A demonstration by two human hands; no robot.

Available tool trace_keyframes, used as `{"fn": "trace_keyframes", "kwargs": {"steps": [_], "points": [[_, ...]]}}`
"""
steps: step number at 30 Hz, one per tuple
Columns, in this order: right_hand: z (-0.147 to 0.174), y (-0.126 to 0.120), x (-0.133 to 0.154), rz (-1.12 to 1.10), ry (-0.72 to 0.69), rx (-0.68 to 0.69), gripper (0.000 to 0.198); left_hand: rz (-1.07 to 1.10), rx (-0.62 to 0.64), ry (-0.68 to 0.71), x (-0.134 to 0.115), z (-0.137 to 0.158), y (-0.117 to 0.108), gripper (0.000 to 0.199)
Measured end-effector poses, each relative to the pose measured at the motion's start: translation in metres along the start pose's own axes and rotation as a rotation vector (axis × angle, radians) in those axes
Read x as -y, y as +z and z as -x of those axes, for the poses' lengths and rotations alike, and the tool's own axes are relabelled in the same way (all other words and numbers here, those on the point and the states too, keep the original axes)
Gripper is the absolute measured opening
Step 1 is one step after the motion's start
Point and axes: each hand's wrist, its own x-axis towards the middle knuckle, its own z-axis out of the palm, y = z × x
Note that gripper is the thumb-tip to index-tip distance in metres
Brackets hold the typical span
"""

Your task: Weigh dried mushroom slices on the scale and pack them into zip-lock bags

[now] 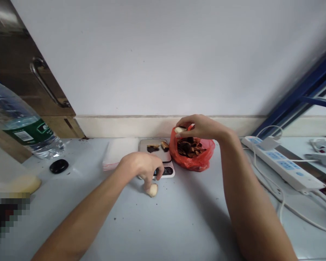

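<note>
My right hand [195,127] is above the red plastic bag [191,163], pinching a pale dried piece [180,129] at its left rim. Inside the bag lie many curled, dark brown dried pieces [190,146], possibly peel. In front of the kitchen scale [168,170], my left hand [145,166] reaches down with its fingers apart. One fingertip touches another pale piece [152,190] at the table surface. Two brown dried pieces [153,148] rest on the scale's plate, and my left hand hides part of its display.
A stack of white sheets [119,150] lies left of the scale. Further left are a black oval object [59,166] and a large water bottle [29,127]. A power strip [284,163] with white cables is at right. The wall stands behind.
</note>
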Motion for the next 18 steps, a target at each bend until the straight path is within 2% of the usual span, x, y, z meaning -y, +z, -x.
{"fn": "trace_keyframes", "kwargs": {"steps": [4, 8, 10, 12, 15, 18], "points": [[0.001, 0.0, -0.003, 0.008, 0.021, 0.002, 0.029, -0.002, 0.064, 0.022, -0.007, -0.006, 0.007, 0.032], [0.001, 0.0, -0.004, -0.002, 0.031, -0.003, 0.029, 0.029, 0.024, 0.073, -0.004, -0.004, 0.006, 0.03], [0.002, 0.001, -0.005, -0.006, 0.028, -0.013, 0.028, 0.049, -0.066, 0.162, 0.003, -0.002, 0.0, 0.027], [0.002, 0.001, -0.005, -0.006, 0.028, -0.019, 0.028, 0.069, -0.218, 0.234, 0.014, 0.0, -0.006, 0.025], [0.002, 0.001, -0.007, 0.004, 0.033, -0.03, 0.031, 0.06, -0.413, 0.167, 0.03, -0.003, -0.012, 0.025], [0.002, 0.001, -0.01, 0.003, 0.035, -0.025, 0.034, 0.053, -0.448, 0.098, 0.042, -0.008, -0.012, 0.031]]}}
